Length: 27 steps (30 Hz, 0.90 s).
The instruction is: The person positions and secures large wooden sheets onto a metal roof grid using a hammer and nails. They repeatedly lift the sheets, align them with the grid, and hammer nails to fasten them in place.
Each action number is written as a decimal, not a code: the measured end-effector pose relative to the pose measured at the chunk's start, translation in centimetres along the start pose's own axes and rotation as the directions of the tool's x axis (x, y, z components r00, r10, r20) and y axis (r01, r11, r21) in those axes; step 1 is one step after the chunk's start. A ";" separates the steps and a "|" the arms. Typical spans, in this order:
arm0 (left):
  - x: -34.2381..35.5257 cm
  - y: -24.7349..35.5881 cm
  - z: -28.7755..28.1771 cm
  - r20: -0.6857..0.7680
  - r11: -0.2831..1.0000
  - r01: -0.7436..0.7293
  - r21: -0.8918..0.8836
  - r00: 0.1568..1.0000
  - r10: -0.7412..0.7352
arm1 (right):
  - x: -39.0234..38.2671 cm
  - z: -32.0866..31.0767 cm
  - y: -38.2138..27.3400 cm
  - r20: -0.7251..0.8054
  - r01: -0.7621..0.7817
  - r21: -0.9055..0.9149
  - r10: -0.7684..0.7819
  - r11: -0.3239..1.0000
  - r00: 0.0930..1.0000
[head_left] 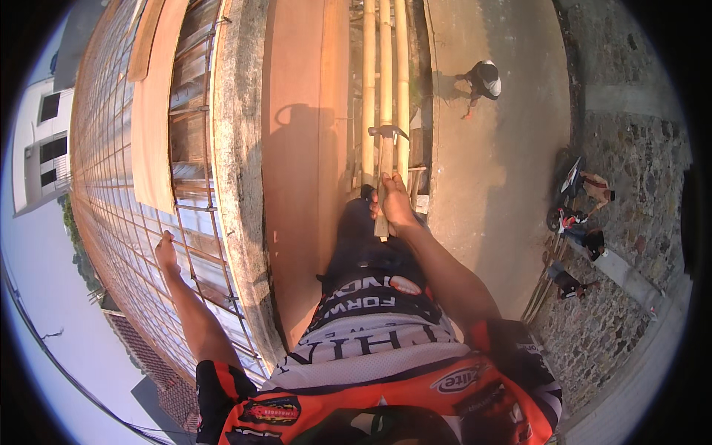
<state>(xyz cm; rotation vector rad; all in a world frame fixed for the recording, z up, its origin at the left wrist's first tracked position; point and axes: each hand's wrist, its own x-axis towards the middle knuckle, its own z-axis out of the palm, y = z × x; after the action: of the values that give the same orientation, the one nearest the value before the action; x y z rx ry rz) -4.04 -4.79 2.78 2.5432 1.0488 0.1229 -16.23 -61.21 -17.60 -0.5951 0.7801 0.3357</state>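
Head view: the right hand (395,204) is wrapped round the pale wooden handle of a steel-headed claw hammer (386,159), head at twelve o'clock over the yellow bamboo poles (384,67). Top-heavy and stiff, it seems best gripped low on the handle. The left hand (166,250), at nine o'clock, appears to clutch the grey rebar mesh (111,148).

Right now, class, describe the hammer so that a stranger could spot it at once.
Find the three pale bamboo poles running up the middle. The right hand grips a wooden handle against them; the hammer is the only piece with a dark metal head.
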 end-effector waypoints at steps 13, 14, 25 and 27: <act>0.9 -1.2 -0.5 0.040 0.997 0.042 0.068 0.998 -0.045 | 2.0 0.5 -2.5 -0.163 0.244 0.286 -0.203 0.927 0.965; 0.5 -1.1 -0.4 0.022 0.996 0.067 0.066 0.997 -0.068 | 2.1 -0.7 -3.8 -0.301 0.393 0.325 -0.299 0.860 0.905; 1.3 -0.8 -0.3 0.043 0.999 0.027 0.035 0.999 -0.029 | 2.1 2.1 -0.4 -0.016 -0.005 0.157 0.008 0.988 1.000; 0.7 -1.7 -0.6 0.044 0.999 0.037 0.026 0.998 -0.038 | 1.1 -0.4 -2.8 -0.191 0.177 0.260 -0.129 0.949 0.973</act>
<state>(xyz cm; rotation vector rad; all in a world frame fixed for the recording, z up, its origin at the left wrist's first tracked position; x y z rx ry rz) -4.77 -3.00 2.62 2.5353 1.0873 0.0426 -14.32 -63.54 -17.62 -0.4219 0.9226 0.0291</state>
